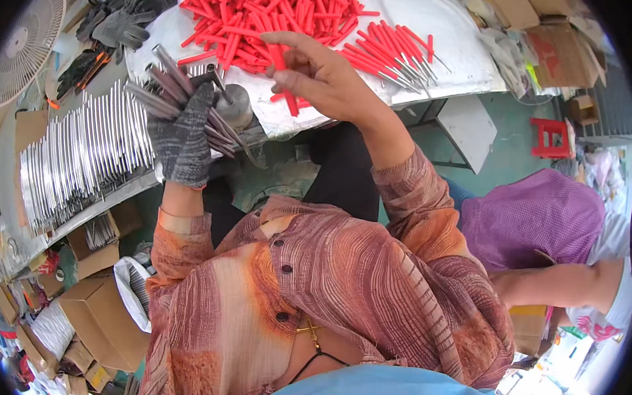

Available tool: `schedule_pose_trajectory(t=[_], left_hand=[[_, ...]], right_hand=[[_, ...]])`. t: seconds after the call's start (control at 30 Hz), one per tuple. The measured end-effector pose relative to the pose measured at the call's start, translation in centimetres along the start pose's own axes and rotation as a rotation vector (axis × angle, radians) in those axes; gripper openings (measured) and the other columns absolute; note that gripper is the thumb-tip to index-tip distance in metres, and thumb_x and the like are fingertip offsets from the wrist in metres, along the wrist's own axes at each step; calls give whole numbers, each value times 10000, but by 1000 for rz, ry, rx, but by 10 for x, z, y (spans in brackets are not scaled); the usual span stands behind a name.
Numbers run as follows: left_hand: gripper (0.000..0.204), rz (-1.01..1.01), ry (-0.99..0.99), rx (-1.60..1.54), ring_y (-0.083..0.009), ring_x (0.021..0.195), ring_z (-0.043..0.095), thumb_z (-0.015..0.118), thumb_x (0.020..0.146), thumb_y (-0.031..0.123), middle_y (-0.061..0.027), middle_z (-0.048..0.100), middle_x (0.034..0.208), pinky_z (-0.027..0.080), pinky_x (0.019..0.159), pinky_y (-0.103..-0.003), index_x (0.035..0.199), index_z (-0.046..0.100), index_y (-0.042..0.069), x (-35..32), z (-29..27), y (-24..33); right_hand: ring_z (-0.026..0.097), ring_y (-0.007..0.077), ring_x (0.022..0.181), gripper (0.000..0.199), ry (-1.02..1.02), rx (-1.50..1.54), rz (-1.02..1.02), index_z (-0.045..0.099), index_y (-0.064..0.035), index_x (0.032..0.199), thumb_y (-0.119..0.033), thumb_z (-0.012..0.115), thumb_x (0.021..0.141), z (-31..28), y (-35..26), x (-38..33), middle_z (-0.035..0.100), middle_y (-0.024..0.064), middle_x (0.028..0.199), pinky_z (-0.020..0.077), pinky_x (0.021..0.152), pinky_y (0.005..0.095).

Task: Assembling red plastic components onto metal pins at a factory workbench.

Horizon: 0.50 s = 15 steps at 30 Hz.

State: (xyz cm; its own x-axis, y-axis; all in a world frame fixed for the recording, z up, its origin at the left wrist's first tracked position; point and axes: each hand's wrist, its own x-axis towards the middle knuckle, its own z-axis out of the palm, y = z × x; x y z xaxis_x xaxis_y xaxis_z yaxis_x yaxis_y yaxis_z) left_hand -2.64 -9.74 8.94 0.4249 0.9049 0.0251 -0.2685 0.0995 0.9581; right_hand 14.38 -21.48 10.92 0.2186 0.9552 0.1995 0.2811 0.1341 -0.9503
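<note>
My left hand (188,140), in a dark grey knit glove, is closed round a bundle of metal rods (165,85) that stick out above and below the fist. My bare right hand (327,76) pinches a red tube (290,103) between thumb and fingers, over the table's near edge. Just beyond it lies a heap of red tubes (298,8). To the right, several metal rods with red sleeves (401,54) lie side by side, bare ends toward me. Beside my left hand stands a grey metal cylinder (236,107), partly hidden by the rods.
Many bare metal rods (91,147) lie in rows on the left. Work gloves (124,28) and a fan (23,45) are at the far left. Cardboard boxes (102,318) stand below. On the right are a red stool (550,138) and another person's arm (556,290).
</note>
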Motion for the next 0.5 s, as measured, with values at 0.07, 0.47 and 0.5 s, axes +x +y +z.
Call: schedule_pose_trajectory(t=[0.07, 0.47, 0.5], left_hand=[[281, -88, -37, 39, -125, 753, 588, 683, 738, 22, -43, 612, 847, 474, 636, -238, 999, 579, 31, 1, 2, 6], [291, -128, -69, -21, -125, 726, 582, 668, 760, 55, -49, 608, 852, 473, 632, -248, 1031, 568, 30, 0, 1, -4], [293, -158, -57, -38, -122, 717, 580, 669, 761, 60, -44, 608, 837, 469, 638, -247, 1034, 569, 31, -1, 3, -2]], right_hand=[[611, 150, 755, 567, 237, 305, -18, 361, -97, 1288, -48, 607, 780, 8, -4, 6, 576, 99, 836, 493, 650, 297], [579, 143, 825, 520, 562, 587, -154, 266, -7, 1250, -86, 590, 851, 26, -38, 38, 532, 97, 950, 516, 734, 274], [577, 139, 824, 519, 552, 542, -169, 274, -4, 1254, -85, 591, 851, 27, -32, 39, 533, 94, 951, 515, 733, 272]])
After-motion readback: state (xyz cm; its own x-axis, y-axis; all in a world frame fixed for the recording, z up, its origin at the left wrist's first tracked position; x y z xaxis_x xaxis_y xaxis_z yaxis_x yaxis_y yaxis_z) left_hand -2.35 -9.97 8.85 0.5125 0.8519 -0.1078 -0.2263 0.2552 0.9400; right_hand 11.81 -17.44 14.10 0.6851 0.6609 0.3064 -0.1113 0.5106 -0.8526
